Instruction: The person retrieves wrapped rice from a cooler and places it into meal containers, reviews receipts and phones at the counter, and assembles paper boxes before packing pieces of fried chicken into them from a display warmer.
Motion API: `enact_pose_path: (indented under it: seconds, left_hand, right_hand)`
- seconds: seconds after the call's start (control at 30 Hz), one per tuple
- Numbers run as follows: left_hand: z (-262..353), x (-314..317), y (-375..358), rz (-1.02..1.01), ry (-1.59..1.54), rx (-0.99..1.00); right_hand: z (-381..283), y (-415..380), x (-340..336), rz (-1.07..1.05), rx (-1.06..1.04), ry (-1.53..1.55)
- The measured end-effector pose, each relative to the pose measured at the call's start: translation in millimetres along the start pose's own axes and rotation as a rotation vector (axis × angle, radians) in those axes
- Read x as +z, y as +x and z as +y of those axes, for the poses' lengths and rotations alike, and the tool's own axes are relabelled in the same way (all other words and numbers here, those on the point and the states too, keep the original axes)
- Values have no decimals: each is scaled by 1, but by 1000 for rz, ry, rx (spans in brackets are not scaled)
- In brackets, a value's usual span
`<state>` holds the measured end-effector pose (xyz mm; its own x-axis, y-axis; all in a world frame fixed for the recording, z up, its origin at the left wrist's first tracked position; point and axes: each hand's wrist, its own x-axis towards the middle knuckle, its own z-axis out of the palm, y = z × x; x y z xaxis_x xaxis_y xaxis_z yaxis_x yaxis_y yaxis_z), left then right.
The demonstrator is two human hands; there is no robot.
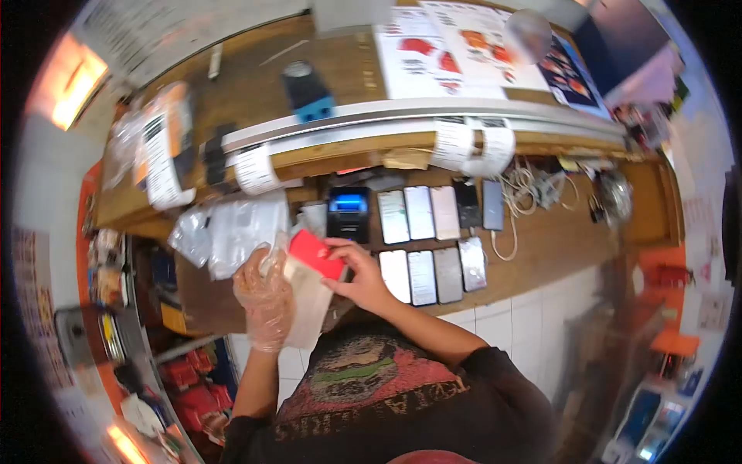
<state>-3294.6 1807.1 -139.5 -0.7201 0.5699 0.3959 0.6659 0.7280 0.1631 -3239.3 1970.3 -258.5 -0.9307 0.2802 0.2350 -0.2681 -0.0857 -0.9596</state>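
Observation:
A thin clear plastic glove covers my left hand point(265, 298), whose curled fingers hold the edge of a pale paper bag point(309, 305). My right hand point(358, 272) is bare and grips a flat red packet point(313, 249) between thumb and fingers. The red packet overlaps the upper end of the paper bag, both held just over the near edge of the counter. Just beyond the red packet is a small black printer point(348, 222) with a lit blue panel. Clear plastic bags point(239, 232) lie beyond my left hand.
Several phones point(420, 213) lie in two rows right of the printer, with white cables point(522, 189) beyond them. A raised wooden shelf point(340, 158) spans the back, with receipts point(256, 168) hanging from its edge. On it are printed menu sheets point(433, 58) and a black-and-blue device point(308, 91).

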Motion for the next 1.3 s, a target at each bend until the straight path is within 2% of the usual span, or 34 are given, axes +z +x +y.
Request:
enact_pose_path:
  seconds: [0.03, 0.07, 0.13, 0.2, 0.23, 0.27, 0.33, 0.4, 0.47, 0.53, 0.57, 0.63, 0.73, 1.07, 1.3]
  left_hand:
    - [4, 0, 10, 2, 239, 127]
    - [4, 4, 17, -4, 223, 152]
    - [-1, 9, 28, -104, -61, 424]
    - [-6, 17, 31, -76, -82, 452]
    - [-6, 17, 34, -73, -127, 392]
    - [-5, 16, 39, -68, -173, 332]
    - [-5, 9, 43, -52, -158, 299]
    - [-8, 7, 43, -38, -141, 262]
    - [-12, 10, 39, 4, -154, 237]
    - [-15, 13, 33, -1, -146, 233]
    - [-16, 14, 30, 0, -137, 226]
    - [-16, 15, 27, -17, -129, 239]
    - [-10, 11, 26, -29, -128, 241]
    - [-13, 20, 13, -32, -236, 184]
    - [-11, 21, 14, -18, -229, 225]
  right_hand:
    - [-2, 0, -3, -27, 21, 29]
    - [-5, 0, -4, -65, 41, 65]
    - [-12, 2, -10, -95, 27, 130]
    - [-19, 3, -14, -155, 146, 234]
    - [-24, 5, -18, -80, 87, 203]
    - [-30, 11, -28, 31, -57, -1]
    - [-33, 18, -51, 322, -70, -9]
    - [-56, 36, -86, 619, -242, -182]
    - [-97, 52, -118, 745, -313, -404]
    - [-124, 69, -153, 559, -448, -831]
    - [-138, 76, -156, 562, -446, -829]
    - [-158, 86, -159, 431, -265, -1076]
    - [-157, 88, -166, 358, -231, -1251]
    - [-156, 85, -175, 351, -290, -1268]
    - [-154, 92, -180, 384, -316, -1240]
